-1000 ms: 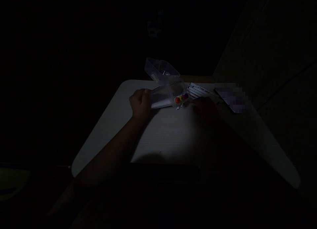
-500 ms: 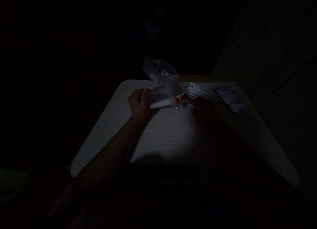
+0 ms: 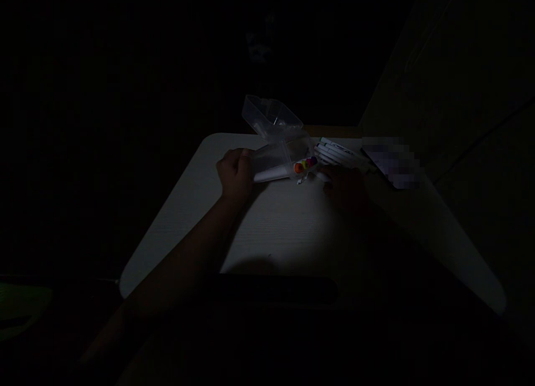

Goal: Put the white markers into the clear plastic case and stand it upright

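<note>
The clear plastic box (image 3: 267, 162) lies lengthwise across the table (image 3: 284, 224), its long axis running from left to right, with the right end slightly farther from the person. Its lid (image 3: 271, 117) stands open on the far side, leaning up and away to the left. Inside, pens (image 3: 298, 167) lie along the box with their coloured ends, orange, yellow, pink and purple, pointing right. The loose pens (image 3: 336, 152) beyond the right hand (image 3: 346, 186) lie aslant, their capped ends towards the far left and their other ends towards the phone (image 3: 388, 163).

Compared with a second ago, a short white piece (image 3: 322, 176) now shows more plainly at the right fingertips, pointing towards the box's right end. The box, its lid and the coloured ends keep almost the same places, and so does the left hand (image 3: 234, 174).

The left hand is closed around the box's left end, thumb on top, so the box stretches out to the right of that fist. The right hand is just beside the box's right end, near the coloured ends, with the loose pens just beyond it. Its fingers are curled in deep shadow, and whether they pinch the white piece I cannot tell
</note>
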Motion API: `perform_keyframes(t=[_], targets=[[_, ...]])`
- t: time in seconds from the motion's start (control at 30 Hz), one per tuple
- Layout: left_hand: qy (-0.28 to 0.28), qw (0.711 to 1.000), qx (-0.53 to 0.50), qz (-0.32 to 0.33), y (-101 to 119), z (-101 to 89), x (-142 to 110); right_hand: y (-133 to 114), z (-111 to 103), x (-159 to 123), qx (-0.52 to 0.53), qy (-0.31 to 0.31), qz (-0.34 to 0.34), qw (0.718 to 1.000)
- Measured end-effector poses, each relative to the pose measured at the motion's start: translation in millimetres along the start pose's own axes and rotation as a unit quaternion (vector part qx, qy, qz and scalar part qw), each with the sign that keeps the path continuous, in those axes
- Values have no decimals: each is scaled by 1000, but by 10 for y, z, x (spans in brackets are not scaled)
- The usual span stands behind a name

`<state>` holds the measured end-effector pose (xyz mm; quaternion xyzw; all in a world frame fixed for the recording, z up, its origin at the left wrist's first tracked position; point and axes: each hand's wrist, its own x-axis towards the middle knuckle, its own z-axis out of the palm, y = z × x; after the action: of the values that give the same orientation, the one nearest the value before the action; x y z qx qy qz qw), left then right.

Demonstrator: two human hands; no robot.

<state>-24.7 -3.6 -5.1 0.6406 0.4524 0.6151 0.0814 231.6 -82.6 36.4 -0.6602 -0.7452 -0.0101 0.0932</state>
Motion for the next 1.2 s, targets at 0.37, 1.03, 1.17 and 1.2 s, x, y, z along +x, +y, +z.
perform_keyframes(t=[0.37,1.03,1.17,1.2], targets=[[2,1000,9,0,-34,11,-16,192,29,44,207,227,-12,952],[0,1000,9,12,8,6,-7,103,-189,-87,234,374,-98,892],[-1,1000,9,11,23,1,-1,213,-127,-37,283,328,-106,895],[0,1000,8,11,21,2,1,234,-100,-17,310,328,-111,885]])
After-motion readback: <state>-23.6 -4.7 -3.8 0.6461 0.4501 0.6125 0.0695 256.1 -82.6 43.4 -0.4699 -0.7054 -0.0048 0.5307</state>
